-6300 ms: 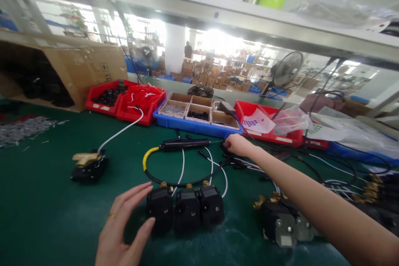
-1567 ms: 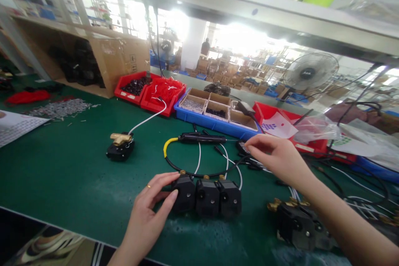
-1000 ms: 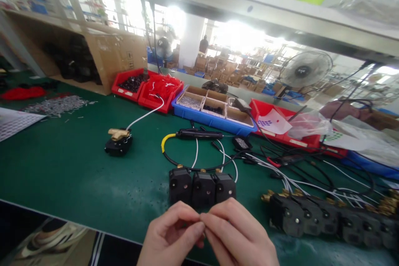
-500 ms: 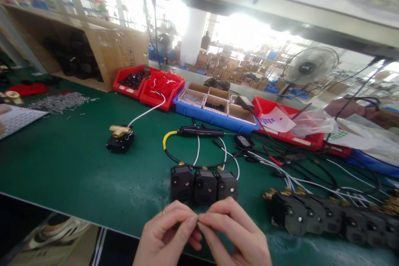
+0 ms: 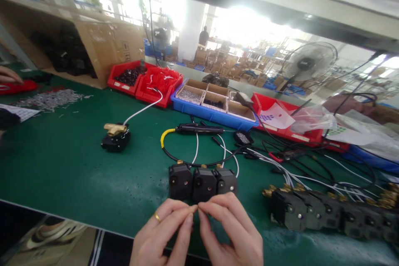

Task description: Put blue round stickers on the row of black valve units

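Observation:
My left hand (image 5: 163, 232) and my right hand (image 5: 232, 228) meet fingertip to fingertip at the lower middle, both in a pinch. Whatever is between the fingertips is too small to make out. Just beyond them stand three black housings with brass fittings, a left one (image 5: 180, 181), a middle one (image 5: 204, 185) and a right one (image 5: 226, 181), whose lower edge is partly behind my right fingers. Behind these lies a black pen-shaped screwdriver (image 5: 201, 129) with a yellow cable sleeve (image 5: 162, 137).
More black housings (image 5: 289, 210) with white cables line the right side. One unit with a brass tee (image 5: 114, 129) sits left. Red bins (image 5: 156, 99), a blue tray (image 5: 215, 115) and a cardboard box (image 5: 115, 45) stand behind. Another person's hand (image 5: 9, 75) shows far left.
Both hands stay together, fingers straighter and tips slightly higher. The view has shifted a little. At far left, the other person's hand now shows over the red item.

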Demonstrator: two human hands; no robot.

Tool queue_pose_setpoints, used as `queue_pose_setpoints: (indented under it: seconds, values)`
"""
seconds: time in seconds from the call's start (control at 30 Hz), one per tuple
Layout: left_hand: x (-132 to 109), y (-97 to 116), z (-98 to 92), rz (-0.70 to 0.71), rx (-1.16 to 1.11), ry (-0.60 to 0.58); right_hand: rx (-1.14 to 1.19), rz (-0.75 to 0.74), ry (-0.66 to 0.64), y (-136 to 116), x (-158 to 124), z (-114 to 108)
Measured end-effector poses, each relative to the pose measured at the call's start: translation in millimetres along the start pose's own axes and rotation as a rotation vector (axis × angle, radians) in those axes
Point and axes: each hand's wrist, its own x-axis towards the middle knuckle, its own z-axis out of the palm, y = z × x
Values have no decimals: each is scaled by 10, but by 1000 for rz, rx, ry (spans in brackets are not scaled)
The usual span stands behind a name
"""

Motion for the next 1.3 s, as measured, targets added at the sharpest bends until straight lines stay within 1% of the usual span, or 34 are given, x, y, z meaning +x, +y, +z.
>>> queue_pose_setpoints:
  seconds: [0.1,0.17,0.27,0.33,0.5,0.67,0.77,0.87,1.0,1.07,1.2,1.27,1.3]
  values:
    - [11,-35,20,19,41,42,-87,-45,79,78,77,43]
    - [5,-63,22,20,66,57,-131,-47,102,115,117,82]
    - [-5,-92,13,-3,78,101,-185,-66,76,153,142,132]
    - [-7,-104,1,-9,82,105,-209,-74,56,168,142,153]
    - [-28,-138,-22,-33,89,136,-202,-44,50,166,127,169]
    - [-41,-157,-32,-40,72,121,-166,21,65,154,94,185]
    - [-35,-147,-28,-57,62,135,-130,51,79,151,81,200]
    - [-31,-126,-7,-75,53,164,-131,60,89,147,99,192]
    - [-31,-106,22,-135,8,222,-175,21,84,156,152,169]
    - [-28,-107,22,-132,2,220,-188,26,87,167,178,176]
    - [-16,-127,-5,-86,40,179,-181,40,90,165,222,179]
    - [-16,-141,-23,-78,64,180,-184,25,79,142,239,104]
    - [-19,-150,-33,-70,75,182,-196,18,76,133,247,32]
